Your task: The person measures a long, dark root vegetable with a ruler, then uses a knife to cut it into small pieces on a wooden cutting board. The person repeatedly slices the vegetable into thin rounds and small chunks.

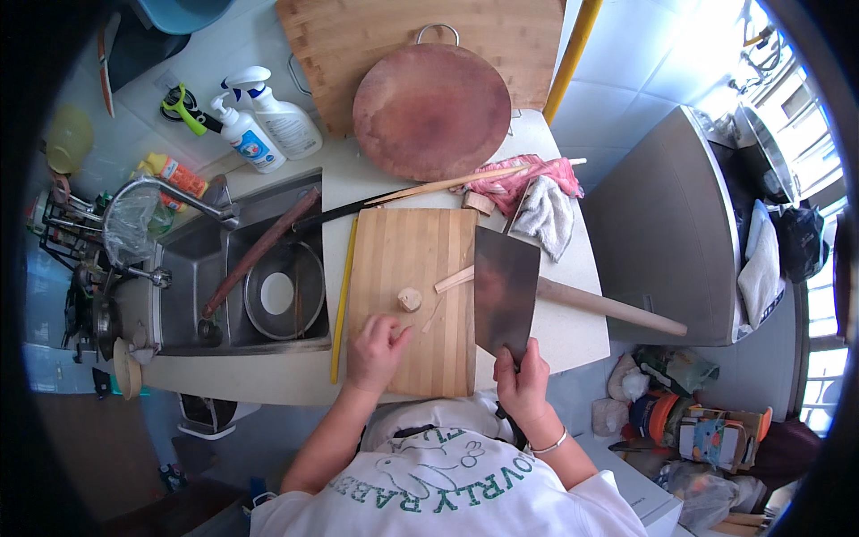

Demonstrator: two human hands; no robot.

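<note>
My right hand (522, 382) grips the handle of a kitchen cleaver (507, 292), its broad dark blade over the right edge of a striped wooden cutting board (446, 356). My left hand (378, 349) is over the board's lower left, fingers curled and apart from any object. Just above it a short round piece of wood (409, 300) lies on the board. Split wooden strips (455, 278) lie in the middle right, one end hidden by the blade, with a thin sliver (433, 318) beside them. A long wooden rod (611, 307) extends to the right from behind the cleaver.
At left, a double sink (194, 268) holds a metal bowl (284, 290) and a reddish stick (262, 252). A yellow strip (344, 302) runs beside the board. Behind stand a round reddish board (431, 111) and spray bottles (285, 124); a white cloth (547, 218) lies at upper right.
</note>
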